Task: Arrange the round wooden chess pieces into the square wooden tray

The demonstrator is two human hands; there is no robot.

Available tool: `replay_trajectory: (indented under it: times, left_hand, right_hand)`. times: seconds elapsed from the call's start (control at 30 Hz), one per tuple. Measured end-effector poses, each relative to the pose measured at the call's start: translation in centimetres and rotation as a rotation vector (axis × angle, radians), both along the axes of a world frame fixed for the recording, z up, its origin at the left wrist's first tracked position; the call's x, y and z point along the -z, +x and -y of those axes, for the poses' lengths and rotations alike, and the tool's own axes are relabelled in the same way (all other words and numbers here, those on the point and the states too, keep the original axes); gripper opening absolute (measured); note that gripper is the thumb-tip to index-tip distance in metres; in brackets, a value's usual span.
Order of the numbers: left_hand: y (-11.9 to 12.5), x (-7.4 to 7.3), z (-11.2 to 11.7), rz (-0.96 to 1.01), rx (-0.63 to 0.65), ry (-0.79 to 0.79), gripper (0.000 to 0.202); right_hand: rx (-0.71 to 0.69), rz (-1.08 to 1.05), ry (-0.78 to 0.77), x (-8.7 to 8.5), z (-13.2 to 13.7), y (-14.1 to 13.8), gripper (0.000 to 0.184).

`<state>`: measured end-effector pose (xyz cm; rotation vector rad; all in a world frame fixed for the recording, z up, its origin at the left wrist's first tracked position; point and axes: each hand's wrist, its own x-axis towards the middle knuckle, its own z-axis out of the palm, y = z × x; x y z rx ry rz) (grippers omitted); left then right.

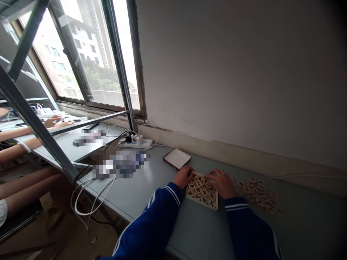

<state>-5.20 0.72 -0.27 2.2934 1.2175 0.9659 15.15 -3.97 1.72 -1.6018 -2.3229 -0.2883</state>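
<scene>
A shallow box (202,204) of round Chinese chess pieces lies on the table in front of me. The pieces (205,193) sit in rows, with dark characters facing up. My left hand (183,177) is closed at the box's upper left edge, its fingers bent against the side. Over the upper right part of the box, my right hand (222,182) has its fingers stretched out and apart, with the tips at the pieces; nothing gripped shows there. Behind my left hand lies the box lid (178,159), pale inside up, with a reddish-brown rim.
A loose heap of chess pieces with reddish characters (261,195) lies right of my right hand. At the wall is a power strip (138,143) with plugs and white cables (92,209). A metal frame (35,122) stands left; beyond it are another person's hands (58,122).
</scene>
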Motion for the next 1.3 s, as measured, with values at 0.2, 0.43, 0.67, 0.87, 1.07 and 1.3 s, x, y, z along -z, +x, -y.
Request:
replay_trajectory:
  times: [0.2,0.43,0.67,0.87,1.07,1.3]
  left_hand:
    - [-0.1,0.0,0.0,-0.007,0.011,0.006,0.018]
    - [-0.1,0.1,-0.4,-0.009,0.019,0.003,0.019]
    - [-0.1,-0.3,-0.2,-0.003,0.023,-0.013,0.019]
    - [0.0,-0.2,-0.3,0.002,0.024,-0.018,0.019]
    - [0.0,0.1,-0.2,0.033,0.025,0.010,0.016]
    - [0.0,0.0,-0.1,0.025,0.022,-0.011,0.016]
  right_hand:
    - [-0.005,-0.088,-0.071,-0.5,-0.1,0.3,0.019]
    - [0.209,-0.262,-0.085,-0.6,0.7,3.7,0.034]
    - [0.438,0.071,0.013,0.5,1.7,6.1,0.024]
    - [0.428,-0.065,0.042,-0.6,1.7,4.1,0.028]
    - [-0.177,-0.202,-0.209,-1.7,1.0,-3.6,0.034]
    - [-0.079,-0.045,-0.100,-0.7,1.1,-3.8,0.045]
